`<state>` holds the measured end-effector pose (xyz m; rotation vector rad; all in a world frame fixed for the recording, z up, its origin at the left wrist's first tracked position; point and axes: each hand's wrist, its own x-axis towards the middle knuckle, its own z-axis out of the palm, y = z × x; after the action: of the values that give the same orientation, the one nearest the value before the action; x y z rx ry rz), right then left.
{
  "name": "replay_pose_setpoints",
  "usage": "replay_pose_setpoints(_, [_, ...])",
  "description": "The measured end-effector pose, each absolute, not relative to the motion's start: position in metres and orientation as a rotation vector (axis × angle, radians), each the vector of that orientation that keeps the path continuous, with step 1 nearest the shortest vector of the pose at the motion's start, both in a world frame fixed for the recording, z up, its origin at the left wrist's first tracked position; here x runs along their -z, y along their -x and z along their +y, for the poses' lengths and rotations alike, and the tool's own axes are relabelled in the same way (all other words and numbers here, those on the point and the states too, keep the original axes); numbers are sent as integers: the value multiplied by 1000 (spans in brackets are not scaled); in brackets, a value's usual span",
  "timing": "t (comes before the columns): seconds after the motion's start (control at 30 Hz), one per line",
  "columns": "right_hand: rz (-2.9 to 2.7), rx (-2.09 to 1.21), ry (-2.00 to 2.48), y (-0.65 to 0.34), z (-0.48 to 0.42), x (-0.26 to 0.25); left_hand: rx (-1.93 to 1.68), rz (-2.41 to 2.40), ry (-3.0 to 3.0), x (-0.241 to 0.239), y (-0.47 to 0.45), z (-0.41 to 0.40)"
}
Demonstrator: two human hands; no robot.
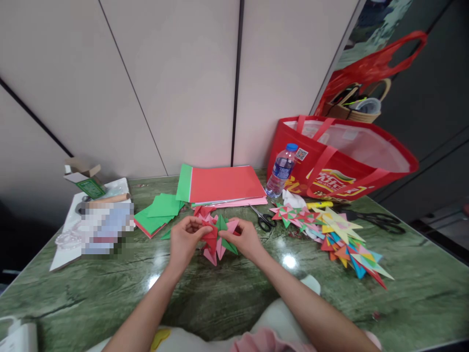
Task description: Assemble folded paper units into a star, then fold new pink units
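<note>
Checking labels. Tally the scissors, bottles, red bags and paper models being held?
Scissors: 2
Water bottle: 1
Red bags: 2
Held paper model: 1
Total: 6

Head view, green marble-patterned tabletop point(220, 298). Centre: the left hand point(185, 242) and the right hand point(246, 239) pinch a spiky folded-paper model of red, green and pink points point(217, 240) from either side, its lower points touching the table. From the model, at 12 o'clock: a flat stack of red and green paper sheets point(223, 183). At 10 o'clock: loose green paper squares point(159, 210). At 2 o'clock: small black-handled scissors point(264, 221); beyond them, a clear plastic water bottle with a blue cap point(281, 171) beside a red shopping bag point(340, 161). At 3 o'clock: a heap of multicoloured paper stars point(340, 239).
</note>
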<state>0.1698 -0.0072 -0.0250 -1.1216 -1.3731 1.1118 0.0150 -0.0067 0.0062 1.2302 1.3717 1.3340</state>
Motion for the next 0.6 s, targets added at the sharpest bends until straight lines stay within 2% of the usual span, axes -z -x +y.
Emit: replay_pose_setpoints(0.6, [-1394, -1109, 1102, -169, -7, 27, -1384, 1357, -1223, -4, -24, -12])
